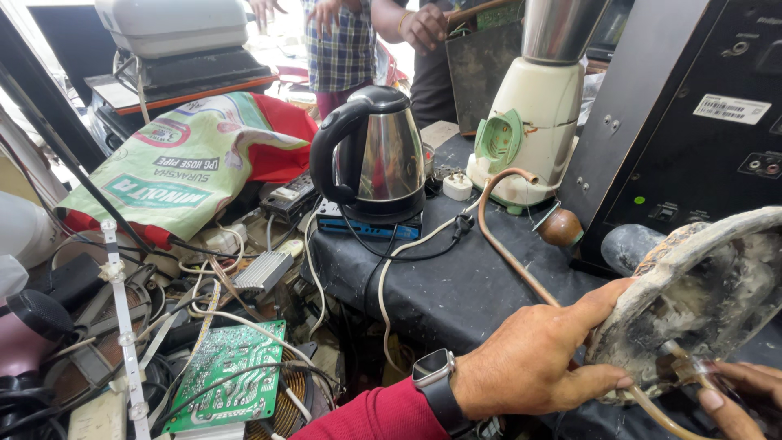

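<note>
Left hand [533, 358], red sleeve and wristwatch [436, 376] at the wrist, reaches in from lower centre, thumb raised over and fingers curled under the rim of a grimy round disc [700, 297] at the lower right, above the dark cloth-covered bench [456, 285]. Right hand [737, 395] shows only fingertips at a brass fitting [684, 363] beneath the disc; its grip cannot be determined.

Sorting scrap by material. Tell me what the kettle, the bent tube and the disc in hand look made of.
Kettle: polished steel body, mirror reflections; black, probably plastic handle.
Bent tube: likely copper, reddish-brown and dull.
Disc, gripped by the left hand: possibly cast metal, crusted grey-white; its true surface is hidden.
</note>
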